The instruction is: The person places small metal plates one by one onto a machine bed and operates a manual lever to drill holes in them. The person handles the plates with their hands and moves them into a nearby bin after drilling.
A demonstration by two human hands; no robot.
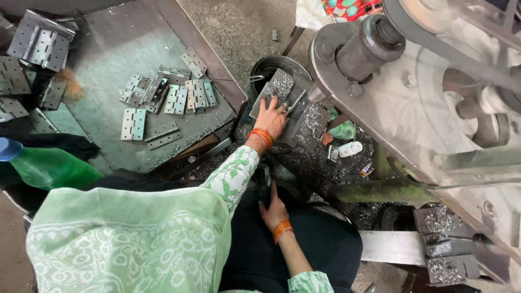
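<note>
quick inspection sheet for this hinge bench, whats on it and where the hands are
surface: metal tray, gritty with filings
job's things: hinge plate under the drill, covered in swarf; loose hinges on the tray
clutter: green bottle, white vial, shavings on the floor
grippers: left hand flat on the hinge plate; right hand resting on the lap, empty
cables: nothing seen
surroundings: belt-driven machine, black bucket, hinge stack

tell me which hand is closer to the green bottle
Left. The left hand presses a metal plate by the machine, right of the green bottle. The right hand rests on the lap, lower and slightly farther off.
</note>
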